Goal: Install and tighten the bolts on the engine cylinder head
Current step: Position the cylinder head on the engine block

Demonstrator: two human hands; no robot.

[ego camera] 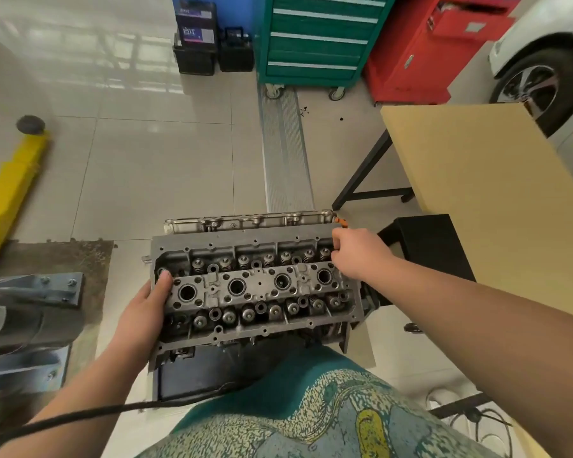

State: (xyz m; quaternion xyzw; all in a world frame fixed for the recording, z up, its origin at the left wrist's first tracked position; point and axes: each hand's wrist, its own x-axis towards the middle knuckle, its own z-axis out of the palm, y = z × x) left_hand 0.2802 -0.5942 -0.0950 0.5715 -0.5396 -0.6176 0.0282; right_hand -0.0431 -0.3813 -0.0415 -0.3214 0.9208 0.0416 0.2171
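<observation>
The grey metal cylinder head (252,285) lies face-up on the engine block, low in the middle of the view, with four round plug wells and two rows of valve springs. My left hand (146,309) grips its left end, thumb lying on the top surface near the corner. My right hand (358,252) holds the far right corner, fingers curled over the edge. No loose bolt or tool shows in either hand.
A black stool (430,242) and a tan table (477,180) stand right of the engine. A yellow lift arm (10,186) and grey machine base (30,312) lie on the left. A green tool cabinet (315,38), red cabinet (427,51) and white car (543,61) stand behind.
</observation>
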